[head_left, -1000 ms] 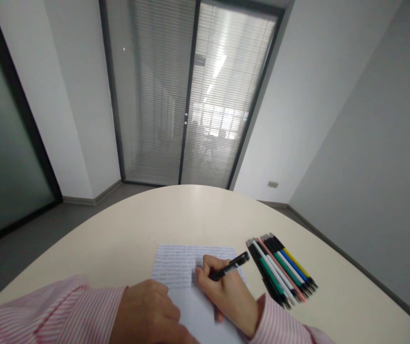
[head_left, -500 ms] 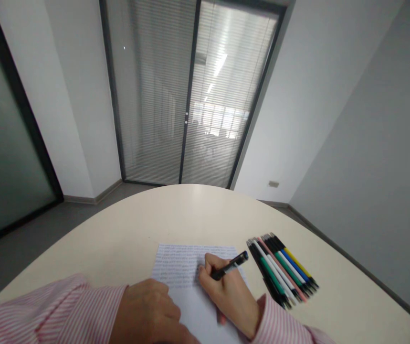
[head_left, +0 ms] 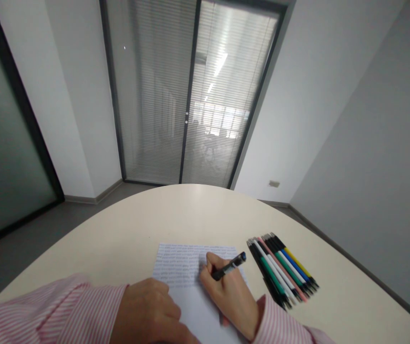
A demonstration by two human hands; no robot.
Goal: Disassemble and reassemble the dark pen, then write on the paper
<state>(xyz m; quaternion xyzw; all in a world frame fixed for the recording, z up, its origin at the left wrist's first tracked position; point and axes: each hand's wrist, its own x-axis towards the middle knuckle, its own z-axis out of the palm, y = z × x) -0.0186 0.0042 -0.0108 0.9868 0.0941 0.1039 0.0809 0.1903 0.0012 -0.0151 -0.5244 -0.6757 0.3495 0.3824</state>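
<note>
A white sheet of paper [head_left: 194,306] lies on the table, its upper part covered with rows of small handwriting. My right hand [head_left: 228,291] rests on the sheet's right side and grips a black pen [head_left: 229,266] in a writing hold; the pen's back end points up and right, and its tip is hidden behind my fingers. Over the lower left edge of the paper lies my left hand [head_left: 152,308], its fingers curled in with the knuckles up. Nothing shows in it, though its palm side is hidden.
Several pens in black, green, white, pink, blue and yellow [head_left: 283,270] lie side by side to the right of the paper. The round cream table [head_left: 194,210] has its far edge before a glass partition with blinds [head_left: 154,119]. Walls stand on both sides.
My right hand has shifted very slightly to the right along the writing, and the pen's back end has tipped a little. My left hand and the row of pens stay where they were.
</note>
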